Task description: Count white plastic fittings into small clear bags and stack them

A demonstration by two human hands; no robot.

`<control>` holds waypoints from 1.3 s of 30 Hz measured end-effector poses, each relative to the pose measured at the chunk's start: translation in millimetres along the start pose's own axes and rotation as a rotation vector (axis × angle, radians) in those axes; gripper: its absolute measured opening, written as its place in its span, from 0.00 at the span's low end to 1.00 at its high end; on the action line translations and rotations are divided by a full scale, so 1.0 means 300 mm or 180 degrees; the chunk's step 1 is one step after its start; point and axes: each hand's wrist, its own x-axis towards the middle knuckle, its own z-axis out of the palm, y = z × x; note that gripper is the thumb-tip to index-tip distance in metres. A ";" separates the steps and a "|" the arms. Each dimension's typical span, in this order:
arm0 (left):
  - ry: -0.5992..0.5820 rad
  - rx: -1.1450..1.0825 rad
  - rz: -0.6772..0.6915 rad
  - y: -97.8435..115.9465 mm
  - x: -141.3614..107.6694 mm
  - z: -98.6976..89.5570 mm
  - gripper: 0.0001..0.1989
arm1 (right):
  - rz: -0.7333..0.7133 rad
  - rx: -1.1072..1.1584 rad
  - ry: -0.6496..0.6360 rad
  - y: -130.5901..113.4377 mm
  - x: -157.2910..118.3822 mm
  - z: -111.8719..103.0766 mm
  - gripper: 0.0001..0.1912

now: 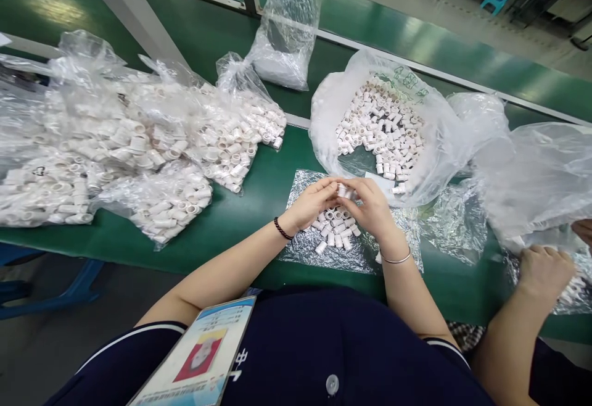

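My left hand point(312, 204) and my right hand point(374, 208) meet over the bench, fingers curled together. Between their fingertips are small white plastic pipe fittings point(342, 190); how many is hard to tell, as the fingers partly cover them. Both hands are closed on these. Just below lies a loose pile of similar white fittings point(333, 233) on a crinkled clear plastic bag point(300, 258). Beyond my right hand, a large open plastic bag point(324, 107) holds many more short white fittings point(388, 125).
Several filled bags of white fittings point(171, 199) crowd the left of the green bench point(250, 221). A clear bag point(289, 29) stands at the back. On the right are more plastic bags point(536, 171) and a co-worker's hand point(546, 273). A grey post point(134, 14) slants behind the left bags.
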 end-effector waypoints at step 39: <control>0.0502 0.1157 0.0620 0.033 -0.015 0.008 0.12 | 0.1042 -0.0580 -0.0433 0.066 -0.214 -0.137 0.11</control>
